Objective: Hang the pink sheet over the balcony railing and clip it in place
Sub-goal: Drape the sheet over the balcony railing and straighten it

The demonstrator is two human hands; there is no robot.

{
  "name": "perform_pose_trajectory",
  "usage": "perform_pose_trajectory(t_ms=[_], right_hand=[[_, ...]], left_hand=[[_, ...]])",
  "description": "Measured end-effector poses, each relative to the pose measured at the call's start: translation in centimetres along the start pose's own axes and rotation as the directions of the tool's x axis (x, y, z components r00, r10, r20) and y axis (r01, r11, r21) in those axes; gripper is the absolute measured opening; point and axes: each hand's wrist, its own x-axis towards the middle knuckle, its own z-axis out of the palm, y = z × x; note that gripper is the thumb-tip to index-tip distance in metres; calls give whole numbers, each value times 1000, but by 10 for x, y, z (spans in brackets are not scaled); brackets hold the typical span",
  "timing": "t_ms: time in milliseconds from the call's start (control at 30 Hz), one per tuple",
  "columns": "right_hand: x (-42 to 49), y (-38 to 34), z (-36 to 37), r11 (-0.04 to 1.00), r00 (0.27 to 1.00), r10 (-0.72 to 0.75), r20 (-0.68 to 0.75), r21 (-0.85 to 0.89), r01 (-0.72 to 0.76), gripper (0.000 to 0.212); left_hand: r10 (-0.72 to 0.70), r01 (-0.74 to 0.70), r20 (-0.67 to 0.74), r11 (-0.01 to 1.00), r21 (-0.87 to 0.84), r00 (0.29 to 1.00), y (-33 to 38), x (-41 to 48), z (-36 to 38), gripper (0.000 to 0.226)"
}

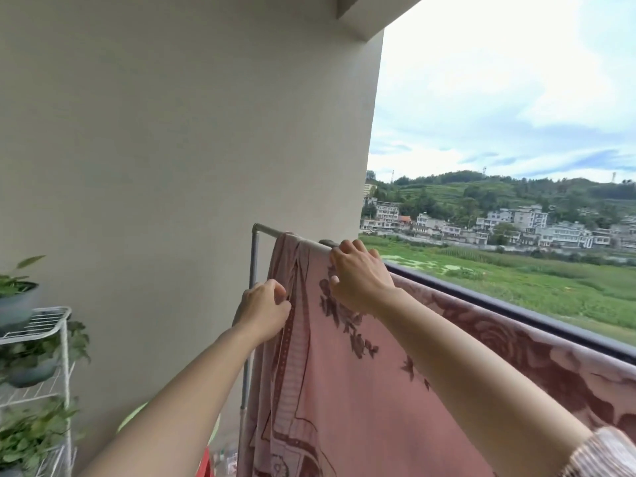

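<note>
Head view. The pink sheet (pixel 344 390), printed with dark red flowers, hangs over a grey metal rod (pixel 266 230) at its left end and lies along the dark balcony railing (pixel 516 306) to the right. The left hand (pixel 265 309) pinches the bunched left edge of the sheet just below the rod, fingers curled. The right hand (pixel 358 273) grips the sheet's top fold at the rod, fingers curled over it. At far left, a white wire rack (pixel 63 325) with potted plants (pixel 31 432) stands against the wall (pixel 172 132).
</note>
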Motion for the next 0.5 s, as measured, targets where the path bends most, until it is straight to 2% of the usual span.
perform_pose_trajectory(t_ms=[100, 233, 367, 500], right_hand=[[51, -5, 41, 1000, 999, 18, 34, -25, -18, 33], [119, -10, 90, 995, 995, 80, 56, -57, -77, 26], [189, -13, 129, 978, 976, 205, 68, -62, -200, 30], [247, -16, 155, 939, 925, 343, 163, -43, -340, 28]], left_hand=[[-6, 6, 7, 999, -47, 1000, -33, 61, 10, 22], [10, -7, 24, 993, -118, 1000, -71, 151, 23, 26], [21, -1, 80, 971, -241, 997, -104, 244, 38, 36], [54, 22, 165, 904, -426, 985, -126, 317, 55, 40]])
